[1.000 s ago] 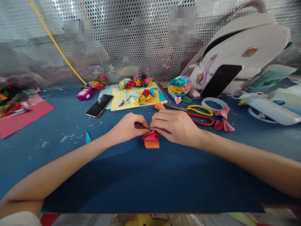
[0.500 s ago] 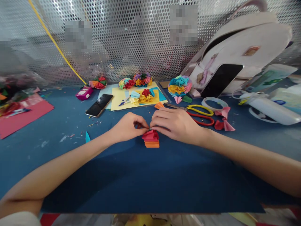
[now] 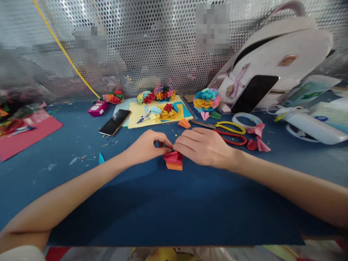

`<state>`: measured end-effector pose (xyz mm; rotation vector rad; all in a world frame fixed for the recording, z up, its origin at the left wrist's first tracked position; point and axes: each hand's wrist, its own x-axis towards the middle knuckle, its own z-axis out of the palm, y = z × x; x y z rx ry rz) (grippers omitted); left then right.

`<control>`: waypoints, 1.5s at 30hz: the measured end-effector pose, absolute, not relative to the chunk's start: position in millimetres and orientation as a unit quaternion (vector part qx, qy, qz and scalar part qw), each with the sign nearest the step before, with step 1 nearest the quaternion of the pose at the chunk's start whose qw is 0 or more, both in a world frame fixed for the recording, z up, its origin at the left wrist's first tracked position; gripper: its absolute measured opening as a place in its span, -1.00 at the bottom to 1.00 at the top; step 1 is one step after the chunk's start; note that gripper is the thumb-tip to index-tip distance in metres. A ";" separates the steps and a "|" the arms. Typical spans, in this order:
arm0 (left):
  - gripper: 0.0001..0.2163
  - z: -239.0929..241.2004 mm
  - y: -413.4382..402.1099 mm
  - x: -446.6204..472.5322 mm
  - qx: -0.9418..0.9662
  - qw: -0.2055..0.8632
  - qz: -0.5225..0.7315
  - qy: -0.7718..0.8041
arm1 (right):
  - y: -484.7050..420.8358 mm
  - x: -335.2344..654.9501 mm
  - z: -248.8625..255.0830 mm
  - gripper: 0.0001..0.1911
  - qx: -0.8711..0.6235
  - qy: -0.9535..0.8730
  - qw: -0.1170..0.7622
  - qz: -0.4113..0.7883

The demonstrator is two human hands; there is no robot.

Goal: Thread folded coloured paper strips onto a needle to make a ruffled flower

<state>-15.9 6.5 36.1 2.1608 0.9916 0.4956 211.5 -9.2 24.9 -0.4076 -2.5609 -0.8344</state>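
A small stack of pleated paper (image 3: 174, 160), red above and orange below, is pinched between my two hands over the blue table. My left hand (image 3: 149, 146) grips its upper edge between thumb and forefinger. From the other side my right hand (image 3: 203, 146) closes on the same edge, its fingers bent together and partly hiding the fold. A folded orange paper piece (image 3: 184, 123) lies just beyond my right hand. Near it are scissors (image 3: 230, 132) with one yellow and one red handle. A blue paper scrap (image 3: 101, 158) rests close to my left forearm.
Behind the hands lie a phone (image 3: 115, 122), yellow paper sheets (image 3: 136, 117) with paper flowers, and a colourful paper pompom (image 3: 207, 100). A roll of tape (image 3: 247, 119) and a pink paper bow (image 3: 258, 139) sit at the right. A pale backpack (image 3: 282, 54) leans against the perforated metal panel (image 3: 152, 47).
The fingers of my right hand have shifted slightly and cover more of the pinched edge. The paper stack tilts a little differently and stays between both hands.
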 end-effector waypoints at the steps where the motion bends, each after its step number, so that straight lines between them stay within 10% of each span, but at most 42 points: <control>1: -0.85 35.8 7.6 -16.5 0.830 0.364 0.184 0.380 | -7.8 212.6 24.2 -0.72 -0.128 -0.917 0.212 -0.314; 9: -0.84 28.5 6.9 -12.0 0.800 0.431 0.158 0.387 | -2.6 215.8 26.0 -0.72 -0.104 -0.937 0.187 -0.277; 18: -0.89 32.6 -5.0 -11.0 0.856 0.269 0.204 0.391 | -7.0 211.0 29.0 -0.93 -0.322 -0.920 0.199 0.103; 31: -0.84 31.3 0.4 -13.0 0.838 0.349 0.181 0.379 | -12.5 208.6 24.8 -0.67 -0.184 -0.939 0.232 -0.175; 45: -0.88 25.0 -0.5 -14.2 0.860 0.313 0.224 0.336 | -0.4 221.3 36.0 -0.85 -0.278 -0.934 0.222 0.044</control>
